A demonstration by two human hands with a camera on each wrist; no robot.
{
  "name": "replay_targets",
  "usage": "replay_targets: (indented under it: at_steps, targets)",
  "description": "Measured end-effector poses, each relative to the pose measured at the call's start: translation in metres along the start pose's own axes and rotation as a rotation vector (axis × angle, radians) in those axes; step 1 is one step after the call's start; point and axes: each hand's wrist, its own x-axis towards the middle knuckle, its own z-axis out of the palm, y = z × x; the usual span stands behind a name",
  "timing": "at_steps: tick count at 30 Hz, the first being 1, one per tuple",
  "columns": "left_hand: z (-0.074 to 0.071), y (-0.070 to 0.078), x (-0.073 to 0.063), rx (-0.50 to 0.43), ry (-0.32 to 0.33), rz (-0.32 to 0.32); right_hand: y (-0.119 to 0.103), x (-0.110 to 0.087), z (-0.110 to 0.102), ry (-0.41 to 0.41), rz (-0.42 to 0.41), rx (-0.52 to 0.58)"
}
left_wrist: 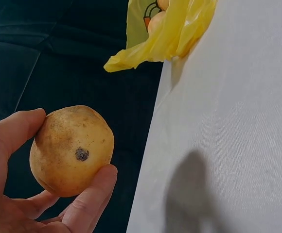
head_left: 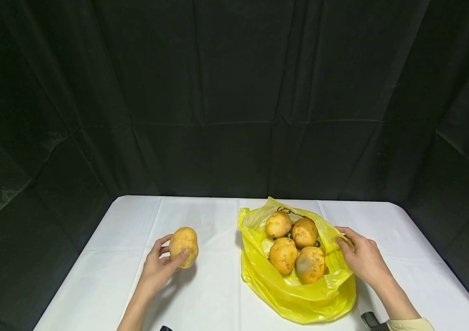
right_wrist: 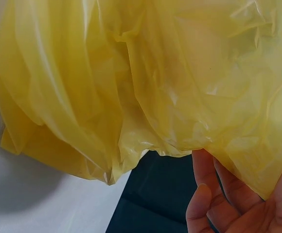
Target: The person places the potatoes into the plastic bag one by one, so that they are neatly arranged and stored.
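My left hand (head_left: 157,271) grips a potato (head_left: 186,243) above the left part of the table, and its shadow falls on the cloth. In the left wrist view the potato (left_wrist: 73,141) shows a dark spot, with thumb and fingers around its sides. A yellow plastic bag (head_left: 267,289) stands opened to the right of it. Several potatoes (head_left: 283,255) lie inside. At the bag's right side, my right hand (head_left: 364,257) holds the rim between thumb and fingers. From the right wrist, the crumpled bag wall (right_wrist: 180,97) hides part of those fingers (right_wrist: 199,196).
A white cloth covers the table (head_left: 214,294). Black curtains (head_left: 234,156) enclose its back and both sides. A black wrist strap (head_left: 370,319) shows near the right sleeve (head_left: 410,324).
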Motion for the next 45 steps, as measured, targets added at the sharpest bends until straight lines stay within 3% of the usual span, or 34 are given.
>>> replay_targets:
  at_steps: [21,30,45]
  targets:
    - [0.022,0.004,0.001,0.04,-0.056,0.042,0.002,0.0,0.001,-0.013,0.016,0.0]
    - [0.035,0.007,0.006,0.002,-0.086,0.06,0.002,0.0,0.002,-0.008,0.008,-0.001]
    - [0.06,0.011,0.009,0.036,-0.136,0.148,0.004,0.001,0.003,-0.008,0.004,0.011]
